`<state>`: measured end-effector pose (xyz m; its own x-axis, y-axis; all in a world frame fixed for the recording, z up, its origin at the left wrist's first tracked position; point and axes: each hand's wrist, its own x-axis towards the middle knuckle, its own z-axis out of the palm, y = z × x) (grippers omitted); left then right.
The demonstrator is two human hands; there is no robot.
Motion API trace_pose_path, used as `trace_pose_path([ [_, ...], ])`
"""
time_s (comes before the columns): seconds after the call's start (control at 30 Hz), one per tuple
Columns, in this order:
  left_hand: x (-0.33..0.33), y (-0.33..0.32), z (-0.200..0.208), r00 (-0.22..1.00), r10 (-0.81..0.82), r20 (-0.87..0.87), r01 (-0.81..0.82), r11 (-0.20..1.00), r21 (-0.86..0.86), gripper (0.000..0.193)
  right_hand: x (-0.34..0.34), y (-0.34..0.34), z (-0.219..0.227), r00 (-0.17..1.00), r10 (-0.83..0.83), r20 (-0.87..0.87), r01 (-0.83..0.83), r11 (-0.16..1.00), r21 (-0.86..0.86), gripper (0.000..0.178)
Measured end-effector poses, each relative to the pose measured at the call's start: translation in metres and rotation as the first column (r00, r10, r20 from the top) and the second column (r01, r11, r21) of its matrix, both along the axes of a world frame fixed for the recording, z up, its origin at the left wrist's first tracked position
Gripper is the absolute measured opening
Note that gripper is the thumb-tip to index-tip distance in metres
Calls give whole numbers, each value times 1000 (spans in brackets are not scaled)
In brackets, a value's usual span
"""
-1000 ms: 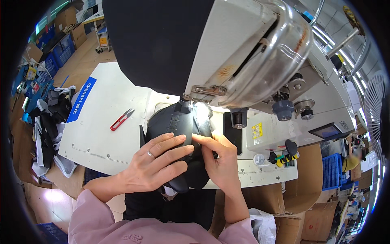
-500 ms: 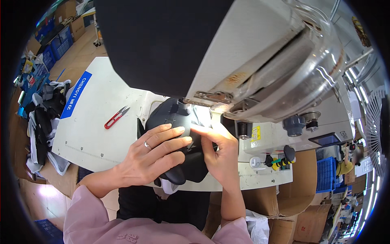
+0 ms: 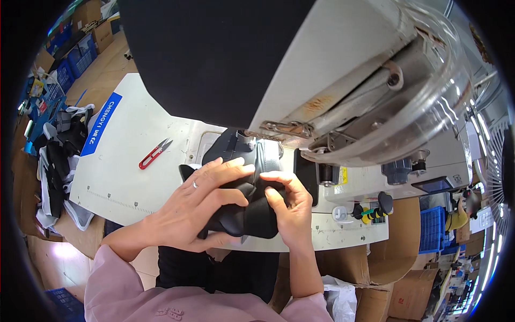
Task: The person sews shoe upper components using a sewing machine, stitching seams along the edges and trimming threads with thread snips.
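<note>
Holding a black piece [image 3: 260, 217] with both hands, with its far end at the sewing machine [image 3: 322, 70], toward twelve o'clock.
Pressing on top with the left hand [image 3: 198, 206], with fingers spread and thumb apart; at three o'clock, pinching near the middle with the right hand [image 3: 292, 206], with thumb and forefinger closed on it. Apparently only part-way, not yet off the machine; cannot tell how much seam is done or left. At ten o'clock on the table [image 3: 123, 177], red scissors [image 3: 154, 154]. Farther, toward nine o'clock, a pile of black and white pieces [image 3: 56, 177].
</note>
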<state>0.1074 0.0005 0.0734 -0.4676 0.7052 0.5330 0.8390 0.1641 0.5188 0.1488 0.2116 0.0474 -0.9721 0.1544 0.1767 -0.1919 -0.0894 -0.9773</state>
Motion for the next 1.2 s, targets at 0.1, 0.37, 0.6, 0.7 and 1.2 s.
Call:
trace_pose_path([
  [0.1, 1, -10, 6, 995, -17, 103, 21, 999, -36, 54, 2, 3, 0, 995, -28, -94, 56, 948, 314, 23],
  [0.37, 6, 4, -31, 988, 156, 5, -155, 982, 105, 52, -3, 6, 8, 960, -9, -278, 165, 823, 543, 35],
  [0.6, 0, 8, -20, 960, 208, -189, -150, 948, 281, 27, -3, 16, 11, 930, 122, -346, 179, 673, 718, 46],
  [0.7, 0, 9, -11, 937, 207, -281, -145, 963, 229, 28, -7, 18, 14, 917, 137, -376, 197, 662, 723, 46],
  [1.2, -9, 14, -11, 910, 219, -352, -162, 970, 183, 34, -21, 28, 16, 959, 178, -220, 72, 598, 798, 48],
])
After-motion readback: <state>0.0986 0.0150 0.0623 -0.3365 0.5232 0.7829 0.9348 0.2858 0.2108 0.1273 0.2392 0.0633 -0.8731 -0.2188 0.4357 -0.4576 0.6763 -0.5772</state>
